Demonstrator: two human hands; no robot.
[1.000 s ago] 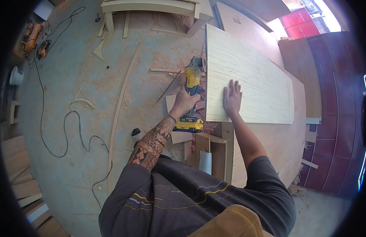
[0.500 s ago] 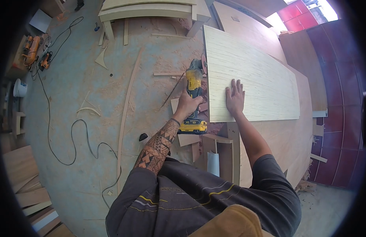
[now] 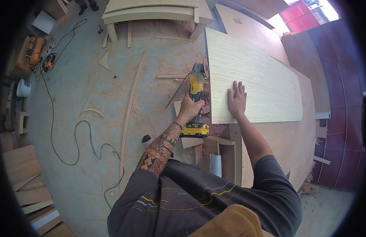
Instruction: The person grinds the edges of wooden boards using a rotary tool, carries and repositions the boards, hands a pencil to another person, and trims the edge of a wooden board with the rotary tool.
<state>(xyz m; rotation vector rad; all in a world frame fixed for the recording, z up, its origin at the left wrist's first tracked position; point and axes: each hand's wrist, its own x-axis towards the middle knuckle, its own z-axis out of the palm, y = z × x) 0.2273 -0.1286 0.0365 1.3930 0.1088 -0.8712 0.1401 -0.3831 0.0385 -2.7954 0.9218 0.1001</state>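
My left hand (image 3: 189, 107) is wrapped around the body of a yellow and black cordless angle grinder (image 3: 196, 83). The grinder's battery points toward me, and its reddish disc (image 3: 206, 67) stands on edge at the left side of a pale wooden panel (image 3: 266, 87). Whether the disc touches the panel edge, I cannot tell. On top of that panel, near its left side, my right hand (image 3: 237, 98) lies flat with fingers stretched out. Beneath the panel is a larger wooden board (image 3: 278, 138).
A wooden bench (image 3: 151, 16) stands ahead. Wood strips (image 3: 131, 106), offcuts, sawdust and a dark cable (image 3: 78, 144) lie on the floor. Orange tools (image 3: 35, 51) and a white bucket (image 3: 23, 87) are at left. Another person's feet (image 3: 86, 7) show at the top. Dark red panels (image 3: 341, 98) line the right.
The view has shifted slightly, so everything sits a little lower and farther right. More of the other person's feet shows at the top. My hands keep the same places on grinder and panel.
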